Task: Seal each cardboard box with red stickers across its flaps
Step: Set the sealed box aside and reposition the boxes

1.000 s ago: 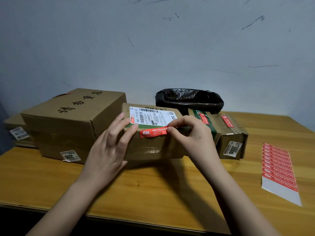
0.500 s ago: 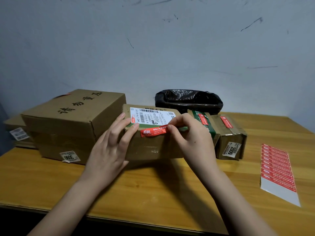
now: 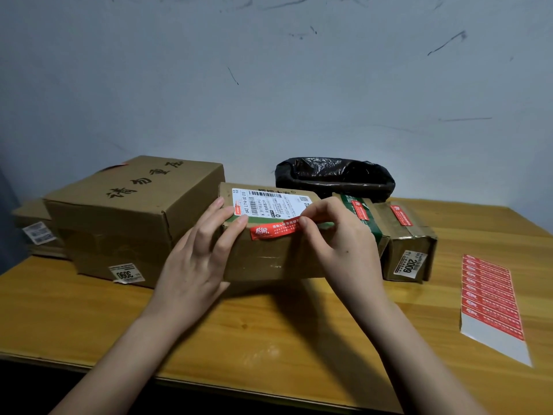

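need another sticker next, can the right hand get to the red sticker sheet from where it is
Probably yes. The sticker sheet lies flat on the table's right side with bare wood between it and the right hand, though that hand is pressing a sticker now.

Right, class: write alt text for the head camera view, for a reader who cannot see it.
Two bare hands work on a middle cardboard box on a wooden table: the left hand steadies its corner while the right hand presses a red sticker along its top front edge. A sticker sheet lies at right.
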{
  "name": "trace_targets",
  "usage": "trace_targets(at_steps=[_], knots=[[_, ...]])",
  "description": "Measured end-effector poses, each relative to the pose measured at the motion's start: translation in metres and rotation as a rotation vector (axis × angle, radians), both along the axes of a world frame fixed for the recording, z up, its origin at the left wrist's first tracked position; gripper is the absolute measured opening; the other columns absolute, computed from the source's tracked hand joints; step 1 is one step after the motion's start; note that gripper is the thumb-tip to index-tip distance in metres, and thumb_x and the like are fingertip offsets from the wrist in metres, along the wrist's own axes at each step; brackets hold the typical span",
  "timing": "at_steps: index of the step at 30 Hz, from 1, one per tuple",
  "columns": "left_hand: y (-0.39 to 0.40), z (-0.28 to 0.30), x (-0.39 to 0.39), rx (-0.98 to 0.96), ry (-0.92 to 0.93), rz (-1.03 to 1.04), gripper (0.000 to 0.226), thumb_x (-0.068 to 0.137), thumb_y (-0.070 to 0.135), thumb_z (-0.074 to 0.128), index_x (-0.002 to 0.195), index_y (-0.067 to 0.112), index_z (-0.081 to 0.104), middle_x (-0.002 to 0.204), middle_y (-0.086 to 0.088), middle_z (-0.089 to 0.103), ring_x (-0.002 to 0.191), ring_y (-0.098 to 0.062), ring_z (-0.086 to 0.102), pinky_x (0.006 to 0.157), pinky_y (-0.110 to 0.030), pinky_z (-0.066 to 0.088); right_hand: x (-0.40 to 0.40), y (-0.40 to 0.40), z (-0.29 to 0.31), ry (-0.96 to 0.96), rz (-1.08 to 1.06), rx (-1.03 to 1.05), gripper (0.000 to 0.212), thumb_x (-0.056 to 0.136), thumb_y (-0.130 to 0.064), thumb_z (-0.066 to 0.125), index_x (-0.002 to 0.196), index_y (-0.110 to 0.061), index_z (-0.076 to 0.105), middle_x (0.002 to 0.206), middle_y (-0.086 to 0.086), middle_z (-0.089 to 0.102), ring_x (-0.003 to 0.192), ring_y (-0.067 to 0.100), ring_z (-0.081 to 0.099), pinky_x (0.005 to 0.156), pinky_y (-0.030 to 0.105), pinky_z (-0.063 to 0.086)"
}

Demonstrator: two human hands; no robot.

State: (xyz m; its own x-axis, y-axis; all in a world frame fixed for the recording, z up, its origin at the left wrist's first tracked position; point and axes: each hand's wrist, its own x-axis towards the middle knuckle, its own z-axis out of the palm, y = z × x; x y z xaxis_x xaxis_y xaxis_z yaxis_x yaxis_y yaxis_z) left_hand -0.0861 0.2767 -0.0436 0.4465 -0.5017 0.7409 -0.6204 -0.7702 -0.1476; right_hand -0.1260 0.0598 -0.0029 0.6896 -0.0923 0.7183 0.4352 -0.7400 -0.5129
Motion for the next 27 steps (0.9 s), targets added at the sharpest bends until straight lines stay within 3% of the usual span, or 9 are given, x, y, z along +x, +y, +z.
trace_targets(at_steps=[4, 9, 12, 17, 21, 27], knots=[[-0.001, 0.000, 0.000, -0.003, 0.025, -0.016, 0.116, 0.053, 0.016, 0.092, 0.143, 0.011, 0.019, 0.139, -0.018, 0.028, 0.141, -0.033, 0.027, 0.110, -0.045, 0.031, 0.001, -0.002, 0.001, -0.003, 0.011, 0.015, 0.008, 0.090, -0.030, 0.059, 0.093, -0.023, 0.061, 0.088, -0.008, 0.067, 0.085, 0.014, 0.063, 0.074, 0.043, 0.052], [-0.002, 0.002, -0.002, -0.027, 0.040, -0.030, 0.114, 0.052, 0.016, 0.092, 0.142, 0.009, 0.024, 0.139, -0.017, 0.028, 0.141, -0.031, 0.027, 0.113, -0.041, 0.027, 0.001, -0.004, 0.001, -0.086, -0.068, -0.176, 0.033, 0.084, -0.034, 0.059, 0.115, -0.022, 0.057, 0.094, -0.010, 0.068, 0.087, 0.017, 0.062, 0.075, 0.041, 0.050], [-0.002, 0.002, -0.001, -0.032, 0.054, -0.035, 0.113, 0.051, 0.013, 0.091, 0.142, 0.008, 0.024, 0.139, -0.017, 0.028, 0.141, -0.031, 0.027, 0.114, -0.040, 0.026, 0.004, -0.010, -0.001, -0.117, -0.031, -0.300, 0.044, 0.082, -0.036, 0.063, 0.123, -0.022, 0.054, 0.111, -0.007, 0.064, 0.101, 0.016, 0.058, 0.084, 0.036, 0.043], [-0.002, 0.003, -0.002, -0.007, 0.075, -0.035, 0.114, 0.052, 0.011, 0.090, 0.143, 0.009, 0.022, 0.140, -0.018, 0.028, 0.142, -0.030, 0.025, 0.110, -0.046, 0.030, 0.014, -0.015, -0.002, -0.214, 0.058, -0.433, 0.033, 0.083, -0.037, 0.064, 0.109, -0.017, 0.065, 0.119, 0.001, 0.059, 0.108, 0.020, 0.056, 0.084, 0.032, 0.034], [-0.001, 0.005, -0.004, -0.002, 0.102, -0.054, 0.116, 0.051, 0.012, 0.090, 0.144, 0.009, 0.022, 0.141, -0.016, 0.027, 0.143, -0.030, 0.024, 0.112, -0.045, 0.029, 0.022, -0.020, 0.002, -0.318, 0.112, -0.480, 0.015, 0.087, -0.030, 0.067, 0.093, -0.016, 0.070, 0.110, 0.002, 0.064, 0.098, 0.025, 0.059, 0.075, 0.039, 0.042], [-0.001, 0.007, -0.006, 0.004, 0.136, -0.069, 0.114, 0.054, 0.014, 0.088, 0.145, 0.008, 0.021, 0.143, -0.016, 0.026, 0.144, -0.028, 0.022, 0.116, -0.036, 0.019, 0.023, -0.022, 0.003, -0.569, 0.061, -0.639, 0.011, 0.092, -0.017, 0.066, 0.085, -0.010, 0.073, 0.095, 0.008, 0.069, 0.081, 0.029, 0.061, 0.063, 0.038, 0.041]])
